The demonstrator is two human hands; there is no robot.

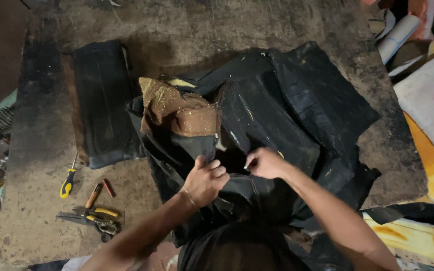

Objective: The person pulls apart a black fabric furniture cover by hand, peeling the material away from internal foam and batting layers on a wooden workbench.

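A crumpled black cover point(287, 105) lies spread over the middle of a worn, stained workbench point(41, 211). Brown, crumbling foam padding point(182, 108) sticks out of its upper left part. My left hand point(204, 180) is closed on a fold of the black cover near its front edge. My right hand point(264, 161) pinches the same material just to the right, the two hands a few centimetres apart. A dark gap in the cover opens between and above them.
A flat black panel point(104, 100) lies at the bench's left. A yellow-handled screwdriver point(68, 181), a small red tool point(108, 187), pliers and scissors point(94, 217) lie front left. Yellow and white foam pieces point(428, 150) and a paper roll point(398, 32) crowd the right side.
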